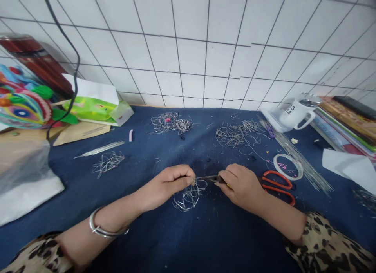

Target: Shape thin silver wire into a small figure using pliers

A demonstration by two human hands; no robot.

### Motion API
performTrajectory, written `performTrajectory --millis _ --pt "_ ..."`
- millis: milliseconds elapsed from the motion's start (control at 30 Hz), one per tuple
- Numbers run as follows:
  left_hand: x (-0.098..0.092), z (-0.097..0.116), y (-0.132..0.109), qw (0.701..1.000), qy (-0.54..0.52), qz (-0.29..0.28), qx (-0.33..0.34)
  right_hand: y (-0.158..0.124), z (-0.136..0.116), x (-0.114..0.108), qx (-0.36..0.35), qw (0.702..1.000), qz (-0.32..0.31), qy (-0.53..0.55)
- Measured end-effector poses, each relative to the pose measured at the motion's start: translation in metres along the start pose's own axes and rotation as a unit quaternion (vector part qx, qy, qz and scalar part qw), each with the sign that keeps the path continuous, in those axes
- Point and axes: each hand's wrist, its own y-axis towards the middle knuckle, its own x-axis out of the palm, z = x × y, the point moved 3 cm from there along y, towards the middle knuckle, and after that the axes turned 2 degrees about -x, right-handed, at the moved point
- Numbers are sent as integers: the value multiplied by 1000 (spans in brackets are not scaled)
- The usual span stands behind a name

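My left hand (173,183) pinches the upper edge of a loose tangle of silvery wire (188,197), which hangs below the fingertips in open loops. From the right, my right hand (242,187) is closed around a pair of pliers (216,179). The narrow jaws point left and reach the wire beside the left fingertips. Most of the pliers' handles are hidden in the palm. Just behind the right wrist lie scissors with orange-red handles (277,181), their blades mostly covered by the hand.
Wire tangles lie at the back middle (170,123), back right (237,132) and left (108,162). Straight wires (305,163) run beside a clear ring dish (288,166) with pink beads. A white mug (296,114) stands at the back right; a green packet (94,108) is back left.
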Motion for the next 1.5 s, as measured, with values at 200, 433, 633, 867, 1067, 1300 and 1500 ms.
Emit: performTrajectory --millis 200,433,633,867,1067,1300,1500 --pt "-2 -1 0 1000 -8 -6 -3 -1 -2 -8 -35 994 18 -102" --pt "-2 -2 -1 997 -64 -16 -29 -2 -6 -9 -47 991 28 -125" --pt "-2 -2 -2 991 -119 -29 -48 -5 -8 -11 -88 979 53 -177" --pt "0 -10 1 991 -112 -66 -27 -5 -12 -22 -114 957 117 -239" --pt "3 -5 0 994 -78 -70 -33 -6 -12 -25 -142 948 143 -247" --pt "2 2 -2 994 -38 -100 -22 -8 -9 -25 -171 938 165 -251" --pt "2 1 -4 993 -49 -105 -35 -7 -11 -21 -177 948 148 -218"
